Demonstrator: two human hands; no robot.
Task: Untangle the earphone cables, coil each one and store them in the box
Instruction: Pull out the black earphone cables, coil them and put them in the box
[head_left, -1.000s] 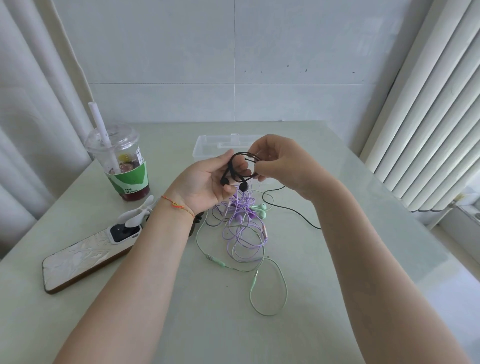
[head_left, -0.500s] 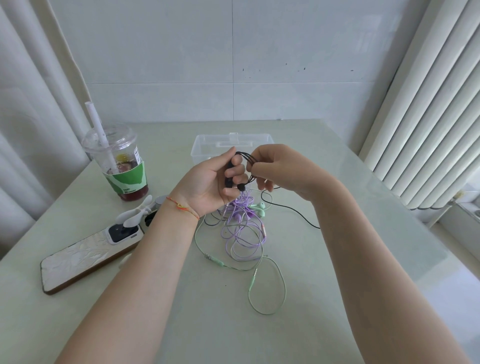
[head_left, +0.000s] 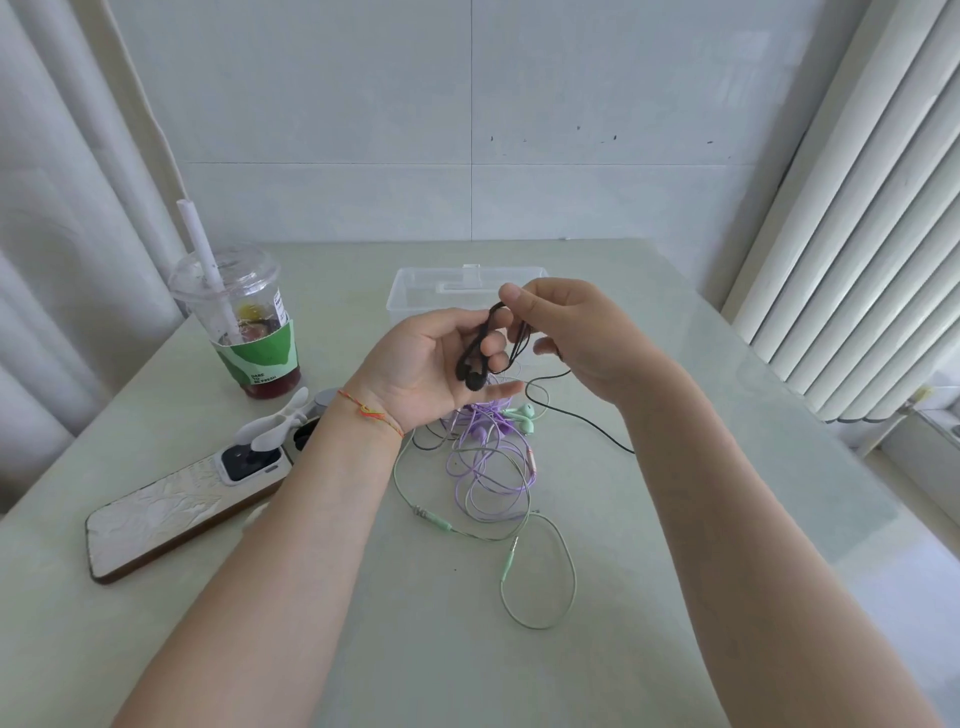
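Your left hand (head_left: 431, 364) lies palm up above the counter (head_left: 675, 519), its fingers curled loosely around the black earphone cable (head_left: 480, 348), whose two buds hang against your palm. Your right hand (head_left: 576, 332) pinches the top loop of that same cable between thumb and forefinger; the rest of the cable trails off to the right across the counter. Just below your hands, the purple cable (head_left: 493, 467) and the green cable (head_left: 540, 577) lie tangled together. The clear box (head_left: 415, 291) sits open just behind your hands. A drink cup (head_left: 249, 332) and a phone (head_left: 176, 514) stand to your left.
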